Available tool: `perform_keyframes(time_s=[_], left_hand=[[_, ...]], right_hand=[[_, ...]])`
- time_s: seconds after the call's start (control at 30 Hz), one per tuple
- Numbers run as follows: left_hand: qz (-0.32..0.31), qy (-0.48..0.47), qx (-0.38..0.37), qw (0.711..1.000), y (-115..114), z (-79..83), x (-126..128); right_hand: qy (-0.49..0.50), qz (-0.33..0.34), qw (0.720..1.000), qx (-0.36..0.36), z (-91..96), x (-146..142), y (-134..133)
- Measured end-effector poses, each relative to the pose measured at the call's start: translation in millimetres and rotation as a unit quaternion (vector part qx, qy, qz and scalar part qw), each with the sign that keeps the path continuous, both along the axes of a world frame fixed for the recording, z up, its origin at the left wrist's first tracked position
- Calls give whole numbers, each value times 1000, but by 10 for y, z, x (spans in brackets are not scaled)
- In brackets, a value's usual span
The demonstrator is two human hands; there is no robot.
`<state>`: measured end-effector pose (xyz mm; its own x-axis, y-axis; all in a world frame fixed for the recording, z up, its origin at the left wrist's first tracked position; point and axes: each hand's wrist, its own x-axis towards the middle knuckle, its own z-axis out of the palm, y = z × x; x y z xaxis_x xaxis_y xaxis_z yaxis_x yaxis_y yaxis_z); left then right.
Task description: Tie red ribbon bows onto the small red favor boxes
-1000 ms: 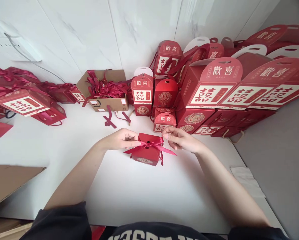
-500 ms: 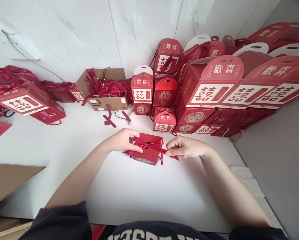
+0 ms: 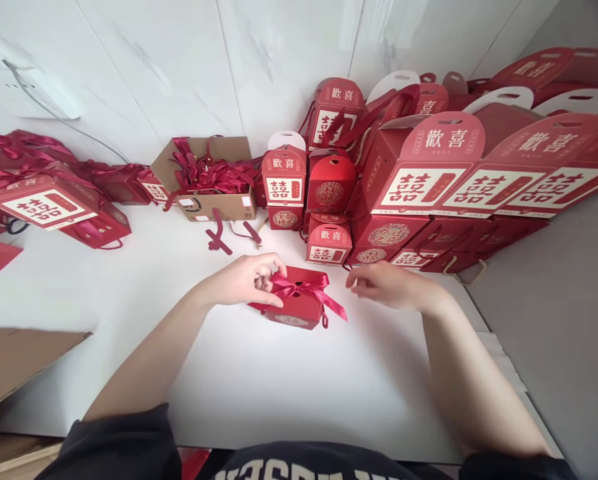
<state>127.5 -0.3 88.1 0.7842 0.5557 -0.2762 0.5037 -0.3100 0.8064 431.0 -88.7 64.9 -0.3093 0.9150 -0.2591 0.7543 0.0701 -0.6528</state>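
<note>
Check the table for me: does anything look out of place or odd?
Yes. A loose dark red strip lies on the white table in front of the cardboard carton, apart from the ribbons bundled inside, so it looks stray. At far left, a gift box sits tilted on the others.

the bare left hand (image 3: 243, 280) curls its fingers inward and down, while the bare right hand (image 3: 386, 285) stays apart from it, half open with loose fingers, both arms reaching forward from black sleeves (image 3: 123, 443).
</note>
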Motion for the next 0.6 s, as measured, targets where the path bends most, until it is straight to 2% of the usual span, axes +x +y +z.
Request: perform_keyframes(time_s=[0.03, 0.1, 0.2, 0.37, 0.47, 0.6], left_hand=[[6, 2, -3, 1000, -19, 34, -16], [33, 18, 6, 999, -53, 90, -55], [60, 65, 7, 996, -77, 122, -120], [-2, 87, -92, 992, -70, 59, -191], [-2, 71, -107, 992, -71, 21, -203], [-18, 57, -110, 992, -81, 12, -205]], right_hand=[[-5, -37, 997, 66, 63, -22, -13], [34, -71, 983, 169, 169, -134, -16], [133, -9, 962, 236, 200, -408, 40], [151, 45, 961, 227, -23, -757, 164], [150, 46, 963, 220, -110, -808, 187], [142, 49, 964, 220, -126, -811, 181]])
